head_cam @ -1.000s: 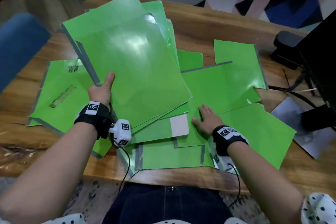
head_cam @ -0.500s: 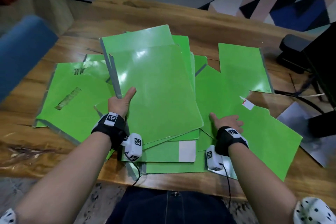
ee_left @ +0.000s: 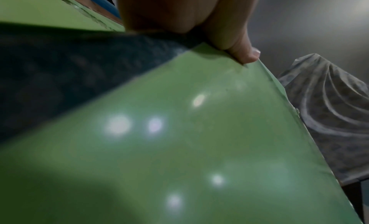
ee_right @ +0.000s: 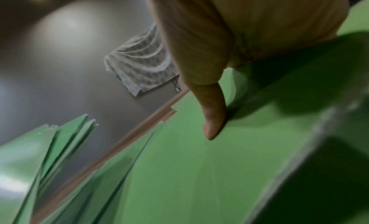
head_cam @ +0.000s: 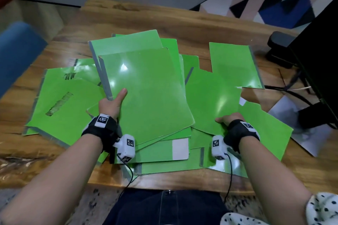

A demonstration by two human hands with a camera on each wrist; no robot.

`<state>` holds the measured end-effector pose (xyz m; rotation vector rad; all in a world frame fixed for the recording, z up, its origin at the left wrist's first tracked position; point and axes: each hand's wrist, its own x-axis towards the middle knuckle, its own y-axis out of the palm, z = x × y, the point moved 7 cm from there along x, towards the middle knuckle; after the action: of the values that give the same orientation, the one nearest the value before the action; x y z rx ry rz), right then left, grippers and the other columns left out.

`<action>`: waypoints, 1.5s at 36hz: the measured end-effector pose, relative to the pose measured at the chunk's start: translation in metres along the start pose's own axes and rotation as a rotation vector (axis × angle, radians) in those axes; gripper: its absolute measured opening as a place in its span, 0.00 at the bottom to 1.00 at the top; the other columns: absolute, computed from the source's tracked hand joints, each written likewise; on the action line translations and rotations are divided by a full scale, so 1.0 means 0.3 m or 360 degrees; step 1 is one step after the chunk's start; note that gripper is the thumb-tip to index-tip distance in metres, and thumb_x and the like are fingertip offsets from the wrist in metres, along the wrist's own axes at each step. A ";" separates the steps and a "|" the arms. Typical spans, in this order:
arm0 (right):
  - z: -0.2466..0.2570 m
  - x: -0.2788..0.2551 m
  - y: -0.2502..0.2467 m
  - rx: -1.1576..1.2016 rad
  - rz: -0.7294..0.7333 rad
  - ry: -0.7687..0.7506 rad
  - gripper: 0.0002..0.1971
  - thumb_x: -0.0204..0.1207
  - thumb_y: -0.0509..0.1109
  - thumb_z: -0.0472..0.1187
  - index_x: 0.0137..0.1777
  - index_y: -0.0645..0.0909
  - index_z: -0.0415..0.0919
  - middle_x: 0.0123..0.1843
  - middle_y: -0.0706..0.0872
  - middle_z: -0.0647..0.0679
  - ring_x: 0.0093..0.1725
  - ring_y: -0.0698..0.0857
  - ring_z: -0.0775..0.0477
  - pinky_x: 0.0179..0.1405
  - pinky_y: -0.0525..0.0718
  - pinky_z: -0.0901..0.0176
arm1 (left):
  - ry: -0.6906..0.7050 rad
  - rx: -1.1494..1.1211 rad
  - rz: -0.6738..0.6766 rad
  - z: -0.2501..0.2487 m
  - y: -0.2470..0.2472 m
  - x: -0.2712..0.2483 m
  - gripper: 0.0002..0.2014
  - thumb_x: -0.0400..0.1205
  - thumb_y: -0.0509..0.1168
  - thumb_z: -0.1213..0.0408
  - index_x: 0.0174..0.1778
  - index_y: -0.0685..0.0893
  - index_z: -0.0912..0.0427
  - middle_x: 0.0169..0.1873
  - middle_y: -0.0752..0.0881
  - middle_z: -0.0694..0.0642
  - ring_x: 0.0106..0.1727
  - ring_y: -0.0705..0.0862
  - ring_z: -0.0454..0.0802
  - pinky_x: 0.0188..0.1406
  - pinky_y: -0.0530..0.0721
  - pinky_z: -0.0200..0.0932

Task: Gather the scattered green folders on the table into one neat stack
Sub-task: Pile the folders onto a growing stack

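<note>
**Q:** What is each hand on, and why there?

**A:** My left hand (head_cam: pixel 111 103) grips the near left corner of the held bundle of green folders (head_cam: pixel 148 95), thumb on top over the grey spine strip, fingers hidden beneath. I judge that a corner hold keeps the bundle tilted off the pile, so more can slide under or onto it.

**Q:** And the right?

**A:** My right hand (head_cam: pixel 229 119) lies on the green folder at centre right (head_cam: pixel 210 100), at its near edge. The wrist view shows the thumb (ee_right: pixel 214 116) pressing flat on the sheet; I cannot tell whether the fingers curl under the edge. Probably it pins or drags that sheet toward the bundle.

**Q:** Where are the rest?

**A:** Spread on the wooden table (head_cam: pixel 164 20): a torn-label folder (head_cam: pixel 62 100) at left, one folder far right (head_cam: pixel 232 64), another near right (head_cam: pixel 265 129), several under the bundle. Stacking looks barely half done. Glossy covers slip easily.
</note>
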<state>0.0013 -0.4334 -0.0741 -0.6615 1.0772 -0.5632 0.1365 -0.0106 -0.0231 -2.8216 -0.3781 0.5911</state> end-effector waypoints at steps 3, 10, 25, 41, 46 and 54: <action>0.029 0.015 -0.101 0.0074 -0.0090 -0.0105 0.40 0.67 0.81 0.41 0.73 0.65 0.27 0.72 0.76 0.32 0.70 0.77 0.34 0.63 0.78 0.48 | 0.0001 -0.0044 0.0002 -0.001 0.006 -0.012 0.39 0.71 0.72 0.43 0.65 0.75 0.74 0.27 0.69 0.51 0.26 0.68 0.47 0.23 0.67 0.39; 0.014 0.094 -0.330 0.0325 -0.0292 -0.0317 0.47 0.51 0.86 0.39 0.71 0.67 0.37 0.63 0.81 0.39 0.63 0.81 0.35 0.64 0.79 0.37 | -0.0018 0.0054 0.0033 0.025 0.035 -0.048 0.39 0.72 0.73 0.44 0.66 0.75 0.75 0.28 0.71 0.52 0.27 0.69 0.47 0.24 0.67 0.39; -0.103 0.007 -0.465 0.0860 -0.0512 -0.0698 0.27 0.65 0.75 0.47 0.64 0.79 0.41 0.58 0.86 0.41 0.57 0.85 0.40 0.60 0.82 0.46 | -0.0496 0.0758 0.0360 0.167 0.074 -0.075 0.43 0.75 0.69 0.42 0.75 0.67 0.72 0.65 0.79 0.69 0.60 0.81 0.64 0.53 0.80 0.53; -0.035 0.029 -0.154 -0.1007 -0.0196 -0.0547 0.18 0.74 0.68 0.32 0.62 0.69 0.35 0.51 0.82 0.36 0.50 0.83 0.36 0.45 0.79 0.51 | -0.0577 0.1111 0.0486 0.146 0.088 -0.069 0.37 0.78 0.67 0.45 0.73 0.70 0.71 0.65 0.79 0.67 0.64 0.80 0.63 0.59 0.78 0.51; -0.060 0.151 -0.150 -0.1104 -0.0132 -0.0406 0.22 0.70 0.69 0.31 0.65 0.73 0.29 0.57 0.82 0.35 0.50 0.84 0.35 0.53 0.85 0.45 | -0.0605 0.1143 0.0480 0.162 0.092 -0.052 0.38 0.77 0.68 0.45 0.73 0.69 0.71 0.66 0.78 0.68 0.64 0.79 0.64 0.59 0.78 0.53; 0.000 0.177 -0.159 -0.0850 -0.0005 -0.0393 0.61 0.59 0.83 0.57 0.84 0.47 0.46 0.84 0.49 0.38 0.81 0.60 0.32 0.76 0.67 0.36 | -0.0613 0.1170 0.0461 0.180 0.093 -0.029 0.39 0.76 0.68 0.43 0.73 0.70 0.70 0.67 0.78 0.67 0.65 0.79 0.65 0.64 0.78 0.54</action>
<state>0.0163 -0.5032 -0.0715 -1.1664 0.9944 -0.1812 0.1117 -0.0301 -0.0757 -2.0555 0.1729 1.0765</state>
